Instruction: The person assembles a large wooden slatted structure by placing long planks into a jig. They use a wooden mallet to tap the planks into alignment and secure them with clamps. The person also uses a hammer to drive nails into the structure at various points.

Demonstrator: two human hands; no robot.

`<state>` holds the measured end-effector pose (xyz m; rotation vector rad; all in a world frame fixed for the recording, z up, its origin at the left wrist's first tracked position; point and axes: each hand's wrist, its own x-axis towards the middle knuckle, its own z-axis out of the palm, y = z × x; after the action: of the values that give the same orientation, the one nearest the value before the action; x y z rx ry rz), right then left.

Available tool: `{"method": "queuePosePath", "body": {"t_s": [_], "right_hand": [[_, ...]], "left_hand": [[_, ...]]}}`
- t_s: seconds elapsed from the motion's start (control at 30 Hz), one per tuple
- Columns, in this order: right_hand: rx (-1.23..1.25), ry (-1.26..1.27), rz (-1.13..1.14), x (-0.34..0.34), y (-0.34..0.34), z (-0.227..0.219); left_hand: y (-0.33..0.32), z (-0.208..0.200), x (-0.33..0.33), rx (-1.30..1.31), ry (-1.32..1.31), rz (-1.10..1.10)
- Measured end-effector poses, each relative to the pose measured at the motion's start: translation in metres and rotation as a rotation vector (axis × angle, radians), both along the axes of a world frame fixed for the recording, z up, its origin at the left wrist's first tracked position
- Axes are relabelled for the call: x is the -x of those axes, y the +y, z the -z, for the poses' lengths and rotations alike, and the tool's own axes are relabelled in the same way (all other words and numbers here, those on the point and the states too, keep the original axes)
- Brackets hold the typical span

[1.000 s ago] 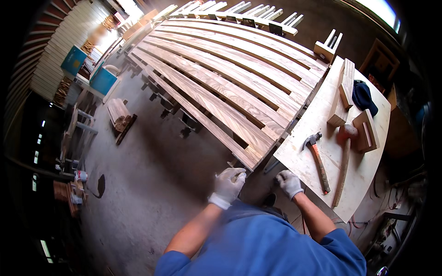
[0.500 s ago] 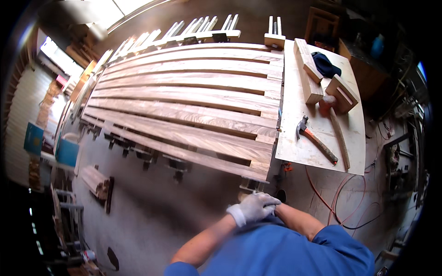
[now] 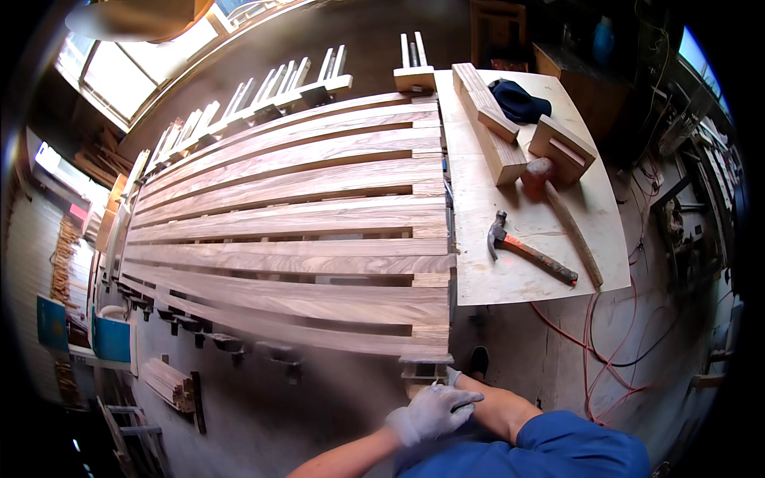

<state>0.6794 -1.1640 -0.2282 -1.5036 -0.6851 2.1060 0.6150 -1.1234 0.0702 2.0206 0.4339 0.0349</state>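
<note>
Long wooden slats (image 3: 287, 215) lie side by side in a panel, with short blocks between them at the right end. At the panel's near right corner sits a bar clamp (image 3: 426, 371). Just below it is my left hand (image 3: 430, 414) in a white glove, its fingers curled around something the glove covers. My right hand (image 3: 453, 377), also gloved, reaches up beside the clamp; its fingers are mostly hidden behind the clamp end and the left hand.
A pale board (image 3: 510, 283) to the right holds a claw hammer (image 3: 530, 251), a mallet (image 3: 570, 223), wooden blocks (image 3: 488, 127) and a dark cap (image 3: 519, 101). More clamps (image 3: 279, 99) line the far edge. Red hoses (image 3: 594, 358) and a wood stack (image 3: 169, 384) lie on the floor.
The view has shifted, so the board and tools sit farther left. My hands appear lower in the picture and less overlapped; part of the right glove now shows beside the clamp.
</note>
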Motion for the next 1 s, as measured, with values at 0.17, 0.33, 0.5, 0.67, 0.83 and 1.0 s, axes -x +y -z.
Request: {"method": "queuePosePath", "body": {"t_s": [0.17,0.33,0.5,0.67,0.83,1.0], "right_hand": [[0.045,0.13,0.044,0.011,0.027,0.015],[0.119,0.269,0.051,0.021,0.025,0.029],[0.168,0.367,0.072,0.03,0.03,0.035],[0.174,0.398,0.089,0.036,0.037,0.05],[0.155,0.275,-0.025,0.02,0.008,0.048],[0.391,0.164,-0.049,-0.078,-0.061,0.039]], "left_hand": [[-0.006,0.009,0.005,0.001,-0.006,-0.052],[-0.003,-0.013,-0.001,-0.017,0.173,0.031],[-0.024,-0.021,-0.045,-0.19,0.15,-0.097],[-0.052,0.004,-0.076,-0.272,0.195,-0.082],[-0.072,0.045,-0.061,-0.194,0.215,-0.108],[-0.07,0.046,-0.059,-0.143,0.088,-0.214]]}}
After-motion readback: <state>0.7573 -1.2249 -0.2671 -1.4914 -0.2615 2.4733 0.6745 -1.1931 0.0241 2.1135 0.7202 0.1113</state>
